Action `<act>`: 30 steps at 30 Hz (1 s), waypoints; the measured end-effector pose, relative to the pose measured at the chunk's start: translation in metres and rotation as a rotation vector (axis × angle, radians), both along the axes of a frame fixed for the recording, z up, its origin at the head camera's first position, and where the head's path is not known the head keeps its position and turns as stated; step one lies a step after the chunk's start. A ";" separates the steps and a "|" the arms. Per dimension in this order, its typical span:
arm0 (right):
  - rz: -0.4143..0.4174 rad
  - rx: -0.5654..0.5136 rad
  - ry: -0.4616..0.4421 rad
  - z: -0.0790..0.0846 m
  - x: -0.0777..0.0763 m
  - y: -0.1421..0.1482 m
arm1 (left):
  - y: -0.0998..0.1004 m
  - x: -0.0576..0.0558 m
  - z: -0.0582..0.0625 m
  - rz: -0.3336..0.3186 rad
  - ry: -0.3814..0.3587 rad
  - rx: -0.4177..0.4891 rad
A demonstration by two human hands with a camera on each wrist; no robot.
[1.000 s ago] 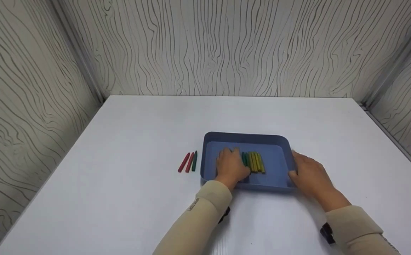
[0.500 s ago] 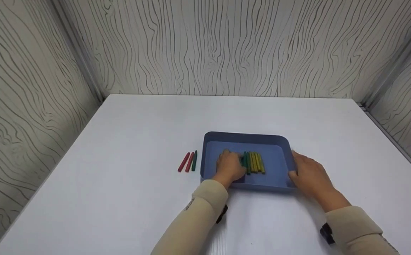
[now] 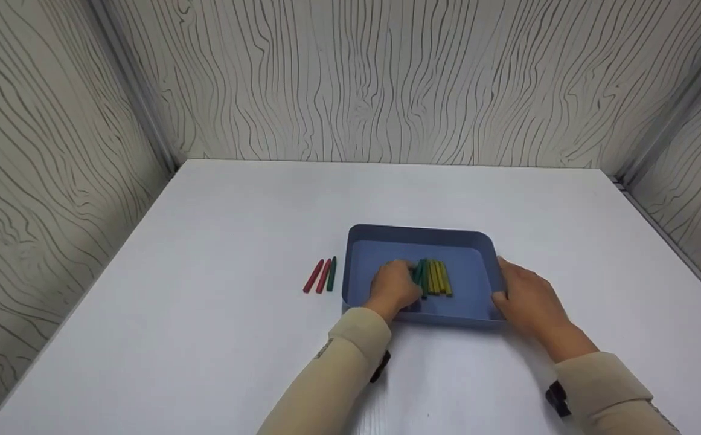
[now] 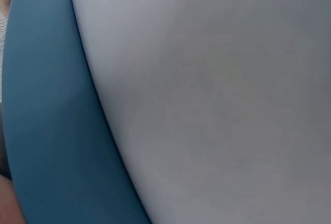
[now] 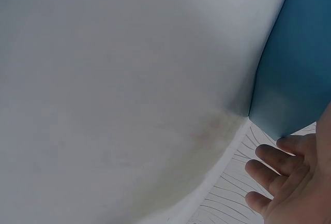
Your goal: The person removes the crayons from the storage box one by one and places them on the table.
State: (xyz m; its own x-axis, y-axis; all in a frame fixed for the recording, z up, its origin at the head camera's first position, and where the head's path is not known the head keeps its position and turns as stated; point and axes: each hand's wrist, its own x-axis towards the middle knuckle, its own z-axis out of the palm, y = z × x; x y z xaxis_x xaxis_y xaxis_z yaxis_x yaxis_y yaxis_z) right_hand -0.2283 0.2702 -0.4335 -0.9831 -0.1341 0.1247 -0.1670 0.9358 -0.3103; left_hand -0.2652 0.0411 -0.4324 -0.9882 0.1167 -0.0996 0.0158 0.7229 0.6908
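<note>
In the head view, a blue tray (image 3: 380, 311) sits on the white table. Inside it several yellow crayons (image 3: 439, 278) lie side by side, with green crayons (image 3: 425, 279) along their left side. My left hand (image 3: 392, 286) reaches into the tray with its fingers bent, thumb and fingers pinching the leftmost green crayon; the hand hides part of it. My right hand (image 3: 531, 299) grips the tray's right wall, thumb at the rim and fingers outside. The right wrist view shows those fingers (image 5: 269, 163) by the tray's outer wall (image 5: 295, 53).
Two red crayons (image 3: 317, 277) and a green crayon (image 3: 331, 274) lie on the table (image 3: 205, 272) just left of the tray. Patterned panels (image 3: 362, 84) stand behind the table and at both sides. The left wrist view shows mostly the tray's outer wall (image 4: 57, 105) and tabletop.
My left hand has shifted slightly within the tray, and its fingers have drawn in beside the green crayons. These crayons sit closer to the yellow ones. The right hand and tray stay put.
</note>
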 end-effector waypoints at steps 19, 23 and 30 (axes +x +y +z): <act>0.002 0.015 0.008 0.001 0.001 -0.002 | -0.021 -0.005 0.006 -0.082 0.002 0.165; -0.005 0.016 0.014 0.000 0.001 -0.002 | -0.025 -0.005 0.009 -0.108 0.000 0.202; -0.001 0.023 0.030 -0.001 0.001 -0.001 | -0.035 -0.007 0.014 -0.155 -0.007 0.264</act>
